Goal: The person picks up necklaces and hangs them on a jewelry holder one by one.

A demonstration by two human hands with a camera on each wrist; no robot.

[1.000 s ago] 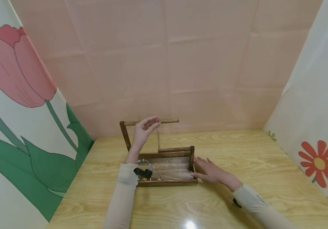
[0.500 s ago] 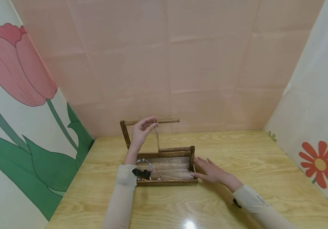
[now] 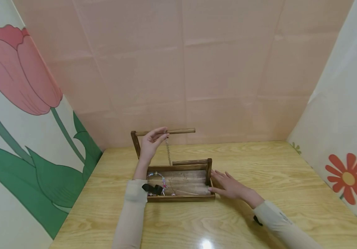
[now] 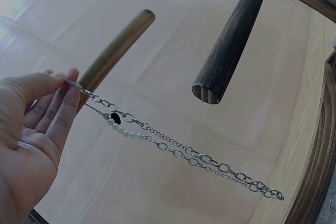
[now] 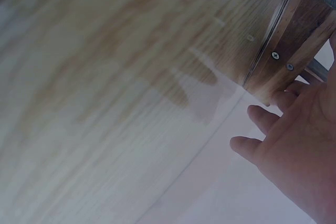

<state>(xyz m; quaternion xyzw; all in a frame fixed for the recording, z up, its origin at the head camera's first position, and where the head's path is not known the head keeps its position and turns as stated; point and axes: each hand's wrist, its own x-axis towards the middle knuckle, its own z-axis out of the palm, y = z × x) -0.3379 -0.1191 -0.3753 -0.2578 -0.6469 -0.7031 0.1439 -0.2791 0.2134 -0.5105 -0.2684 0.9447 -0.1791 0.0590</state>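
Note:
In the head view my left hand point(image 3: 149, 144) is at the upper rod point(image 3: 183, 131) of a wooden jewelry stand. Between thumb and fingers it pinches a silver chain necklace point(image 4: 173, 145), which dangles toward the stand's tray point(image 3: 181, 199). The left wrist view shows small pearls point(image 4: 126, 131) and a black piece point(image 4: 115, 119) on the chain. Whether the chain loops around the rod, I cannot tell. My right hand point(image 3: 230, 186) lies against the stand's right end point(image 3: 208, 173), fingers extended.
Below the upper rod, a shorter lower rod point(image 3: 190, 162) juts left from the right post. A colorful beaded bracelet point(image 3: 163, 182) and some thin jewelry point(image 3: 173, 190) lie in the tray. The stand rests on a wood-grain table point(image 3: 259, 166) before a pink backdrop point(image 3: 228, 86).
My left hand has slid left along the upper rod with the necklace, whose hanging end has moved left of the lower rod's tip. The right hand has stayed put.

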